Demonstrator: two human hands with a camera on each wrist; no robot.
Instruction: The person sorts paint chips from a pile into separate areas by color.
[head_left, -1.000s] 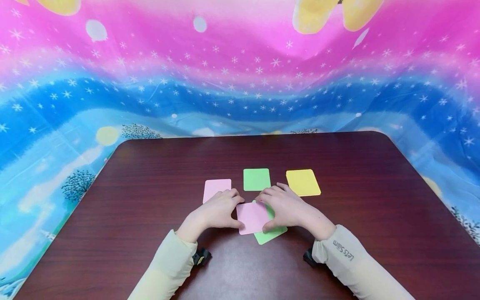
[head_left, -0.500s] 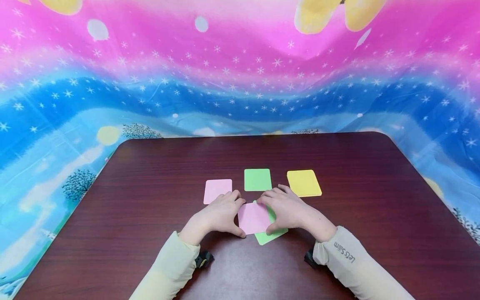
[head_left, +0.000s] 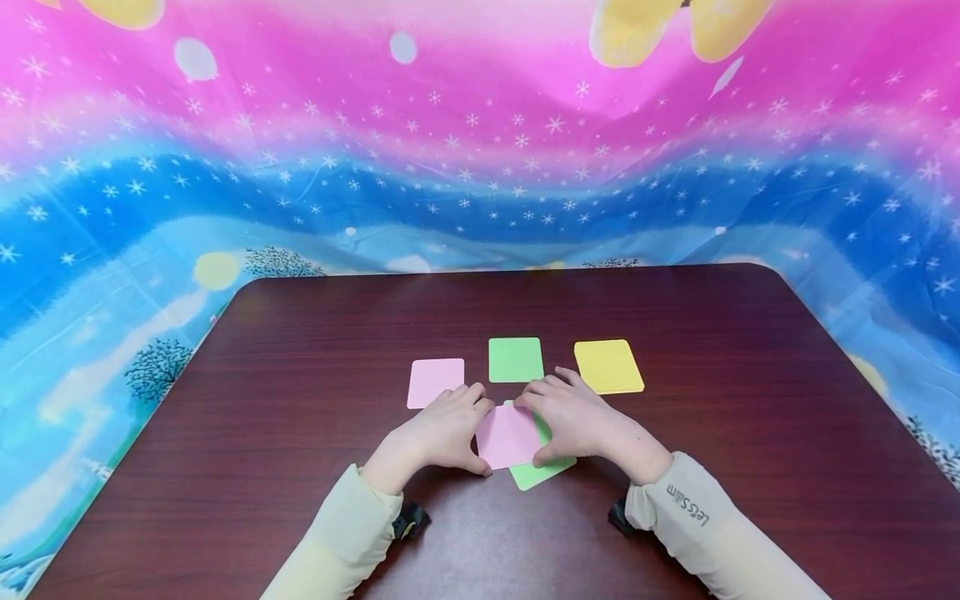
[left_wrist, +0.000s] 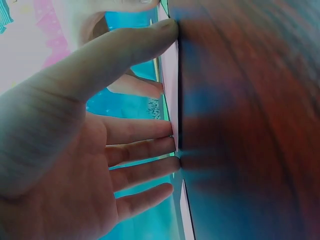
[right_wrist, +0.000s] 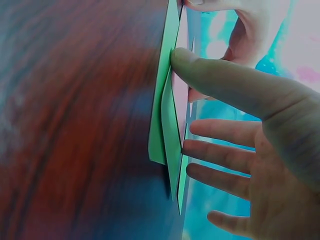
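I've got the near pink card [head_left: 507, 437] at lower centre of frame, overlapping green cards [head_left: 542, 477], left hand [head_left: 444, 429] and right hand [head_left: 576, 417] at its sides, grip spread on both, second pink card [head_left: 435, 380], far green card [head_left: 515, 359], yellow cards [head_left: 609, 365] above, table [head_left: 300, 358] beneath, patterned cloth [head_left: 480, 125] up top.

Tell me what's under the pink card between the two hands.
Green cards stick out from under the pink card at its right and near edges. How many lie there, and anything wholly covered, cannot be seen.
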